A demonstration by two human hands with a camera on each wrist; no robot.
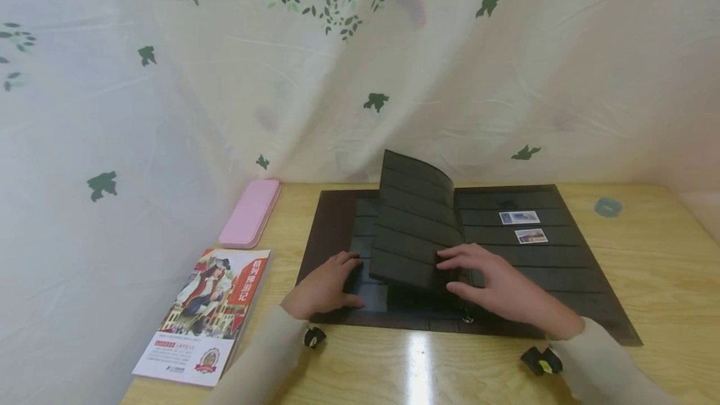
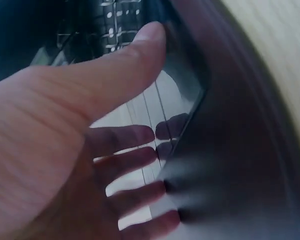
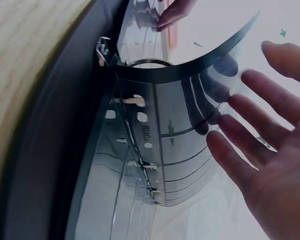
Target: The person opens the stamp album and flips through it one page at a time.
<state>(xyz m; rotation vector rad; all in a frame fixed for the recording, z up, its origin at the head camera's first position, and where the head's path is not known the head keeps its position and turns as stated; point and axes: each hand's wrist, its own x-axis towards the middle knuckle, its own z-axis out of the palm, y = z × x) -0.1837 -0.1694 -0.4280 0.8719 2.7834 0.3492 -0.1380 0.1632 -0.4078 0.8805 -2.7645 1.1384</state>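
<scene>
A dark stamp album (image 1: 323,230) lies spread on the table, with metal rings (image 3: 150,62) at its spine. One black pocket page (image 1: 416,217) stands lifted and curved over the left side. My right hand (image 1: 500,280) is at this page's right face; in the right wrist view its outstretched fingertips (image 3: 217,142) meet or nearly meet the shiny surface. My left hand (image 1: 326,286) rests at the album's left side, fingers extended over the lower left page (image 2: 145,112). Two small stamps (image 1: 519,217) sit in the strips of the right page (image 1: 534,267).
Left of the album lie a pink rectangular case (image 1: 250,214) and an illustrated book (image 1: 205,317). A small translucent bluish disc (image 1: 608,207) is at the right on the wooden table (image 1: 658,255). A patterned cloth (image 1: 315,92) hangs behind the table's back edge.
</scene>
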